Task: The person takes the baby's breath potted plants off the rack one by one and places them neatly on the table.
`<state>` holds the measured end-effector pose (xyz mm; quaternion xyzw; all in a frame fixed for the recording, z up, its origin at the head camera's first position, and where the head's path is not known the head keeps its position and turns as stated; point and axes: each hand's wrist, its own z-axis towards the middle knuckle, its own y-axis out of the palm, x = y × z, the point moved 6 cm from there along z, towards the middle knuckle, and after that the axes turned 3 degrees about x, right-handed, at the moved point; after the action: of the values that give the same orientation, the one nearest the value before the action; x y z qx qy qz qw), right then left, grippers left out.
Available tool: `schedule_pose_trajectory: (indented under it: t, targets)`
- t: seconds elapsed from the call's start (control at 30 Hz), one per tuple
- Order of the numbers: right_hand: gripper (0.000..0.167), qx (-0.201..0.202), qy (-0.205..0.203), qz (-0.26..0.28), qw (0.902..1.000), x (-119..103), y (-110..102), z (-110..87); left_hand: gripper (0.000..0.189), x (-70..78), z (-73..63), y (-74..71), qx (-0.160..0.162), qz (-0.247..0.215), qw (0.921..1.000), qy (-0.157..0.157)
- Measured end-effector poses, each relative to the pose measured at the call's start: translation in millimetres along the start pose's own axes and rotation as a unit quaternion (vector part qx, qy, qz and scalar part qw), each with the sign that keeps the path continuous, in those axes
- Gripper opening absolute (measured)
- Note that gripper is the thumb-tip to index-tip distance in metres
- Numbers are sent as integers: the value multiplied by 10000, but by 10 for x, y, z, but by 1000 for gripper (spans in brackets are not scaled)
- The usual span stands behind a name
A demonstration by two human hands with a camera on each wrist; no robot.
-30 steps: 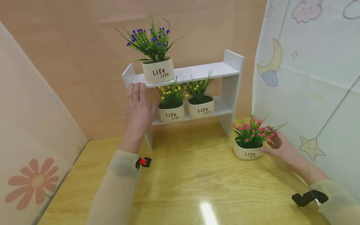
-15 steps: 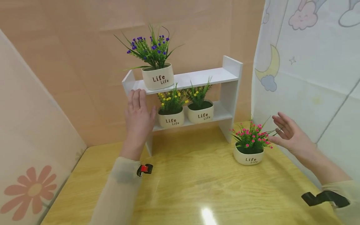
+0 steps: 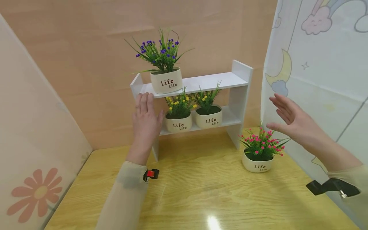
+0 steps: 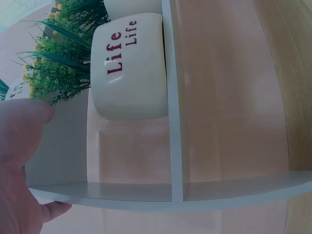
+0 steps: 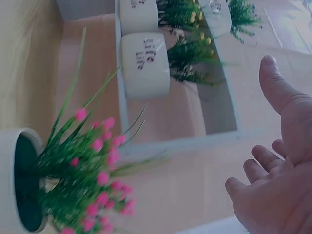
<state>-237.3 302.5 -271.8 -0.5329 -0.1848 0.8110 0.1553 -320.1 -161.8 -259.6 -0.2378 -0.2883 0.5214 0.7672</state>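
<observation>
My left hand (image 3: 147, 121) rests on the upper left corner of the white shelf (image 3: 214, 80), its fingers over the top board's front edge. Above those fingers a cream pot with purple flowers (image 3: 166, 81) stands on the top board. Two cream pots with yellow flowers, the left one (image 3: 179, 124) and the right one (image 3: 209, 118), stand side by side on the lower board. My right hand (image 3: 299, 123) is raised with nothing in it, fingers extended and thumb apart. Below and left of it, a pot with pink flowers (image 3: 257, 163) stands on the table, right of the shelf.
The wooden table (image 3: 187, 191) runs up to a peach cloth backdrop (image 3: 100, 80). White printed cloth (image 3: 319, 64) hangs close on the right, and a flower-printed panel (image 3: 37, 127) stands on the left. Black wrist straps sit on both sleeves.
My right hand has come off the pink-flowered pot and moved up. That pot stays in place on the table. The left hand keeps its place on the shelf; the view shifts slightly.
</observation>
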Motion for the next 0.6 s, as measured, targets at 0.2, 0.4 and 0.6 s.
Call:
schedule_pose_trajectory:
  t: [0.2, 0.4, 0.6]
  targets:
    - [105, -214, -266, 13, 9994, -440, 239, 328, 77, 6, 8, -7, 52, 16, 10000, -5]
    - [103, -373, -553, -179, 9976, -818, 486, 614, 77, -10, -5, -5, -37, -17, 10000, -36]
    - [100, -464, -732, -223, 9960, -1052, 680, 831, 77, -4, -18, 15, -39, -4, 10000, -41]
